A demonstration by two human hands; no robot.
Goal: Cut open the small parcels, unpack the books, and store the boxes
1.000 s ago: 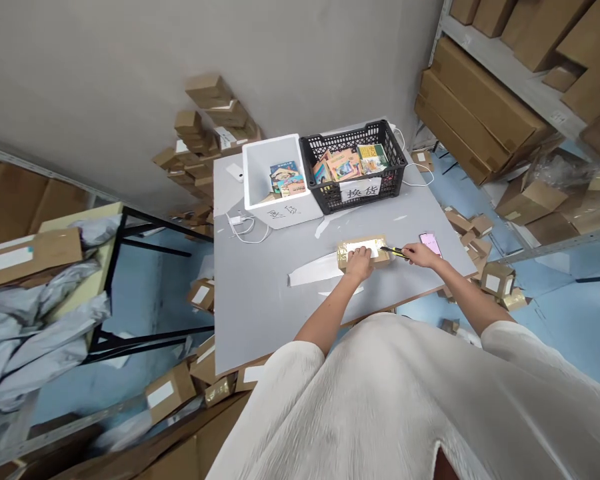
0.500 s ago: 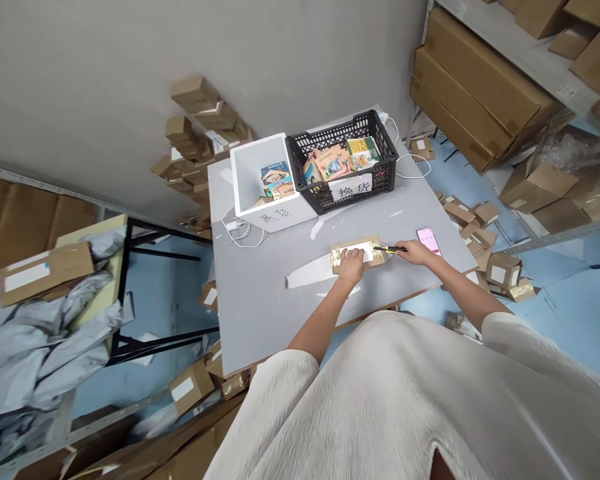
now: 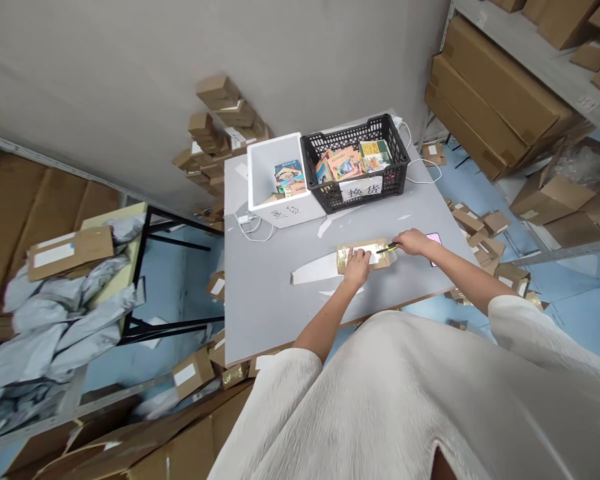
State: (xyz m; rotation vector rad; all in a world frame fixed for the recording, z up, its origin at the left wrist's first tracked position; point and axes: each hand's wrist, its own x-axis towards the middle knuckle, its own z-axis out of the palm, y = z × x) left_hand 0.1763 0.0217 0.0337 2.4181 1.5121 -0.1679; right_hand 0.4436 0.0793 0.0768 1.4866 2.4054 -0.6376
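Note:
A small cardboard box [image 3: 342, 252] with a white label and shiny tape lies on the grey table. My left hand [image 3: 358, 268] grips the box from its near side, fingers bent over the top. In my right hand [image 3: 411, 241] is a yellow and black utility knife [image 3: 391, 247], its tip at the label near the right end of the box. A long white paper strip [image 3: 314, 269] stretches left from under the box. Partly behind my right forearm, a phone [image 3: 434, 238] with a pink screen rests on the table.
At the back of the table [image 3: 260, 307] stand a white foam box [image 3: 290, 213] and a black plastic crate [image 3: 314, 193], both holding books. Parcels [image 3: 73, 253] are piled on a stand at left. Cardboard boxes [image 3: 193, 373] lie on the floor; large cartons [image 3: 490, 100] fill the right shelving.
The view has shifted, so the table appears farther right. The knife tip is slightly farther left over the box, and my right forearm now covers more of the phone.

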